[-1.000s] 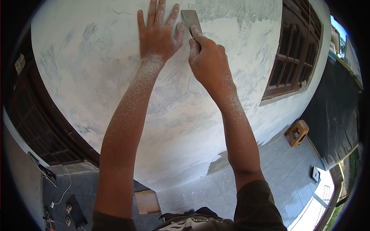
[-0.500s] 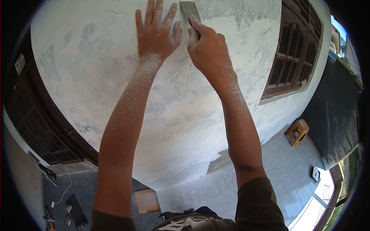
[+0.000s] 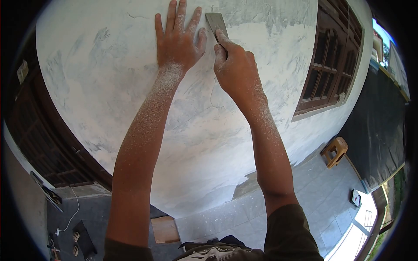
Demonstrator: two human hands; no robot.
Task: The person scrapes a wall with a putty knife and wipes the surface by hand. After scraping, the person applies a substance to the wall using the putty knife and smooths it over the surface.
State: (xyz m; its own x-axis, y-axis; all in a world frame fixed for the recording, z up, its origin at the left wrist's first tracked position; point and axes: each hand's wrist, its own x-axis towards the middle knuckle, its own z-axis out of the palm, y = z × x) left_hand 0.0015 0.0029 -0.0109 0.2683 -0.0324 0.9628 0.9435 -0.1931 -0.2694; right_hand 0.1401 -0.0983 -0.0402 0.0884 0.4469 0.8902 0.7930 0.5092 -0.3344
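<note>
My right hand (image 3: 237, 65) is wrapped round the handle of a putty knife (image 3: 216, 22), its index finger laid along the blade. The blade points up and lies against the white, grey-smeared wall (image 3: 191, 130). To the left, my left hand (image 3: 178, 43) rests flat on the same wall with its fingers spread and holds nothing. White dust covers both wrists and forearms. A thin crack runs down the wall below the knife, between my arms.
A brown window (image 3: 328, 65) is set in the wall at the right, and a dark wooden door (image 3: 39, 135) stands at the left. On the tiled floor are a tan stool (image 3: 335, 152), a wooden board (image 3: 165, 229), sandals (image 3: 76, 243) and a white cable (image 3: 77, 209).
The putty knife and my right hand have moved a little down the wall. My left hand stays flat in nearly the same place.
</note>
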